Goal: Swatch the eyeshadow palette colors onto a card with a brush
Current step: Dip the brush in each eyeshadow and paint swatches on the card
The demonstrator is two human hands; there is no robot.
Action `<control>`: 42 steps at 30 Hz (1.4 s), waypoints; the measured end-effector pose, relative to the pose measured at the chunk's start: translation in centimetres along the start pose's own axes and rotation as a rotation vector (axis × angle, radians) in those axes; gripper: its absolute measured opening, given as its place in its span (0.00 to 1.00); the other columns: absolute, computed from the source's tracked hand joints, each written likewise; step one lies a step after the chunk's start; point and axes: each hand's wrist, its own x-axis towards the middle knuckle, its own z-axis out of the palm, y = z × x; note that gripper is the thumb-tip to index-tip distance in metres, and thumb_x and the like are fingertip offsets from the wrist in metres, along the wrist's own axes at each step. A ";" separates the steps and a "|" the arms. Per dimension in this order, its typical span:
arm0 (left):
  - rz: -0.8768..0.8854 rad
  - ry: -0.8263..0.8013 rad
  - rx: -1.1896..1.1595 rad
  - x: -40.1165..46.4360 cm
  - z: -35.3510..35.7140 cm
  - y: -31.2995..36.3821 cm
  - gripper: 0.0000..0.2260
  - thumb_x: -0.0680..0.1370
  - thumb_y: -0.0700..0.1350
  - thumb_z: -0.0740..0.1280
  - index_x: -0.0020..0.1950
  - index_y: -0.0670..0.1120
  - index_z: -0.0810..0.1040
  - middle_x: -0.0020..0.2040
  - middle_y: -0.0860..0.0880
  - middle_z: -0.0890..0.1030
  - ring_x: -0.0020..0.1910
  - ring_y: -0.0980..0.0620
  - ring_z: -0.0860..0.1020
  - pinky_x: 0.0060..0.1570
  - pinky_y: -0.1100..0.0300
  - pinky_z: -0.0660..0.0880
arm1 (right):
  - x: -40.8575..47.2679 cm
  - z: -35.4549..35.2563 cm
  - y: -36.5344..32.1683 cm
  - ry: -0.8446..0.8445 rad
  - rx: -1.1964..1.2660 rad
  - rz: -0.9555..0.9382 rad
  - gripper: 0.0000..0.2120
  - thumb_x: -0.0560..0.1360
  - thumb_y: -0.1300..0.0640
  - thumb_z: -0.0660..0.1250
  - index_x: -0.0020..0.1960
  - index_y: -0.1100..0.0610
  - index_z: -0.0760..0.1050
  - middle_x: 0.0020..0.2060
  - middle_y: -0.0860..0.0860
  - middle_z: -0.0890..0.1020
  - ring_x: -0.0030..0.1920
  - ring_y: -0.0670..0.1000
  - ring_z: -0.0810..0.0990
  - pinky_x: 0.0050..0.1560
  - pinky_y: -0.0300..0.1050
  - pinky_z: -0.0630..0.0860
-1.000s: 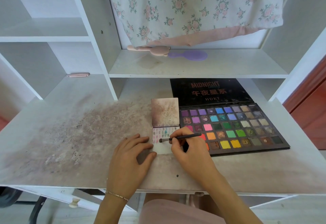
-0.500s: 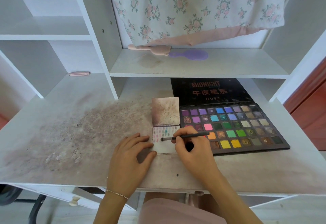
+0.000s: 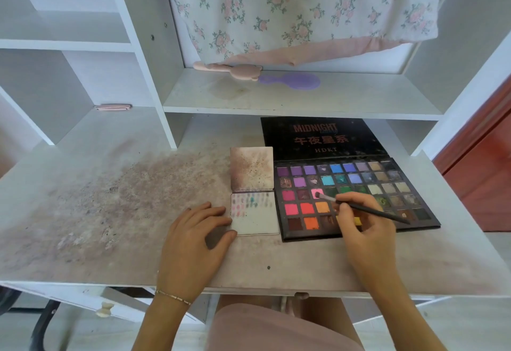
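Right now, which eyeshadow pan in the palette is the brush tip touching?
The light pink pan, third from the left in the third row of the black palette; the thin black brush in the right hand rests its tip there.

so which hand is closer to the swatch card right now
Left. The left hand touches the swatch card at its left edge; the right hand is over the palette, beside it.

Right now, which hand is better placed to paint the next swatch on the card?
The right hand: it holds the brush, tip on a pink pan. The left hand steadies the card.
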 end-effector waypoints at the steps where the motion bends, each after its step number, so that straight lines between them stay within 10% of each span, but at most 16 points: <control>1: -0.002 -0.003 0.001 0.0 0.0 0.0 0.09 0.67 0.44 0.75 0.46 0.47 0.83 0.52 0.49 0.82 0.57 0.49 0.76 0.62 0.49 0.66 | 0.2 -0.7 0.4 0.016 -0.025 0.022 0.15 0.75 0.65 0.62 0.43 0.44 0.72 0.41 0.45 0.78 0.45 0.44 0.79 0.37 0.35 0.78; 18: -0.010 -0.005 -0.014 0.1 0.0 0.0 0.09 0.67 0.43 0.75 0.45 0.46 0.83 0.52 0.49 0.82 0.56 0.52 0.74 0.61 0.44 0.69 | 0.9 -2.2 1.6 -0.056 -0.247 0.015 0.10 0.74 0.68 0.62 0.43 0.53 0.71 0.37 0.40 0.75 0.45 0.29 0.74 0.35 0.23 0.71; 42: -0.015 0.006 -0.034 0.0 -0.2 0.2 0.09 0.67 0.43 0.75 0.46 0.46 0.83 0.52 0.50 0.82 0.56 0.53 0.73 0.61 0.47 0.68 | 0.7 -1.9 1.1 0.006 -0.208 0.024 0.09 0.74 0.68 0.61 0.44 0.54 0.73 0.38 0.42 0.77 0.45 0.34 0.76 0.35 0.27 0.74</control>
